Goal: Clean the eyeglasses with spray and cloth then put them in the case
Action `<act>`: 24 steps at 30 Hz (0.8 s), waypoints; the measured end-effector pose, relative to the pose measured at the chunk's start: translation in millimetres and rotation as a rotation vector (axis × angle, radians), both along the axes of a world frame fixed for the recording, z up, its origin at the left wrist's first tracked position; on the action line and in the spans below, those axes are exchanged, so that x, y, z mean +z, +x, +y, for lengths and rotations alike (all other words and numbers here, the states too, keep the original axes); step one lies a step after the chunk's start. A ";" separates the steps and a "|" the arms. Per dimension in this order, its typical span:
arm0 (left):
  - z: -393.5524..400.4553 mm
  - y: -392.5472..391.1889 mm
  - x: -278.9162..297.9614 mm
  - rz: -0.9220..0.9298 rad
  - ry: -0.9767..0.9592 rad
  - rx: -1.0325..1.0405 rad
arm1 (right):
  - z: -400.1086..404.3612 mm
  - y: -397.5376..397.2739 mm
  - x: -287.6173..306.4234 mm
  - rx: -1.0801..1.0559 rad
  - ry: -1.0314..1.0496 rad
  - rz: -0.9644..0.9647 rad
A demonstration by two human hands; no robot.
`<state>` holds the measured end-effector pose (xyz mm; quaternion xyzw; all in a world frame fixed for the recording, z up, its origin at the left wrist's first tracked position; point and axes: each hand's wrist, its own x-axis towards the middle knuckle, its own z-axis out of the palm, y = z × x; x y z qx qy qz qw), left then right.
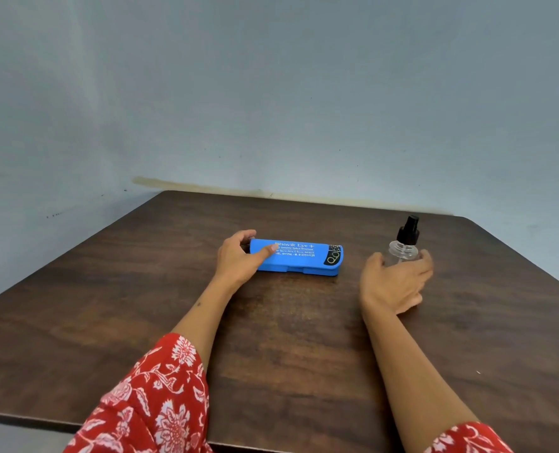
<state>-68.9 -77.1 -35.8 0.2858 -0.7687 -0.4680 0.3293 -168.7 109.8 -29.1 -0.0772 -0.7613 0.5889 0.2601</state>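
Note:
A blue eyeglasses case (301,258) with white lettering lies closed on the dark wooden table (271,338), near the middle. My left hand (239,256) grips its left end, thumb on the lid and fingers curled behind. To the right stands a clear spray bottle (404,245) with a black pump top. My right hand (397,281) wraps around the bottle's lower body, thumb on the left and fingers on the right. No eyeglasses and no cloth are in view.
The table's far edge meets a pale blue-grey wall (271,109). Its left edge runs diagonally and its right corner is rounded. Red floral sleeves (147,397) cover both of my upper arms at the bottom of the view.

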 end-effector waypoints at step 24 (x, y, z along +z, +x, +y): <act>27.4 5.1 7.4 0.169 -0.378 0.121 | -5.6 8.3 1.4 0.260 0.146 0.280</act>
